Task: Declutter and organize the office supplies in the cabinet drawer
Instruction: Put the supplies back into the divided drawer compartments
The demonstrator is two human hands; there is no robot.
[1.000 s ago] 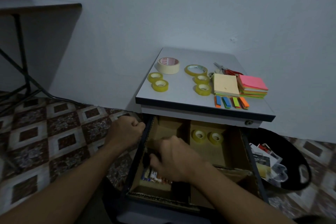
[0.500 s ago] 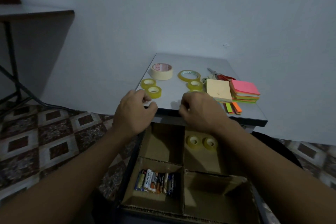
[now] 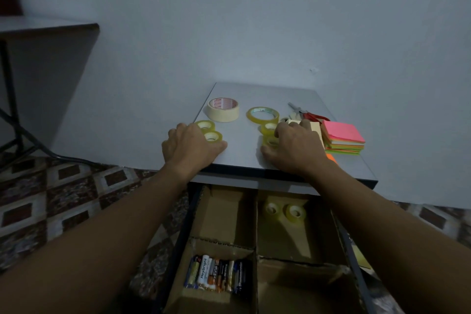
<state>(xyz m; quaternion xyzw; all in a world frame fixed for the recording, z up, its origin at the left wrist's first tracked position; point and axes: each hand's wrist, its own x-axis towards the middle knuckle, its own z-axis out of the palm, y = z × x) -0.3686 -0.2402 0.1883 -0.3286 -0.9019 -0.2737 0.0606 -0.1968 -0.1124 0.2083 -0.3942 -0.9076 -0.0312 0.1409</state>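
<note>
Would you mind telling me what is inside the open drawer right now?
Batteries lie in the near-left cardboard compartment; two small tape rolls sit in the far-right one. The far-left shows only cardboard. The rear of the drawer is hidden under the cabinet top.

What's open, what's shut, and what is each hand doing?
Drawer: open.
Batteries: lying side by side, front-left compartment.
Drawer tape rolls: on edge, back-right compartment.
Left hand: touching left tape rolls, hold unclear.
Right hand: fingers curled round right tape roll.
Masking tape: lying flat.
Sticky notes: stacked.
</note>
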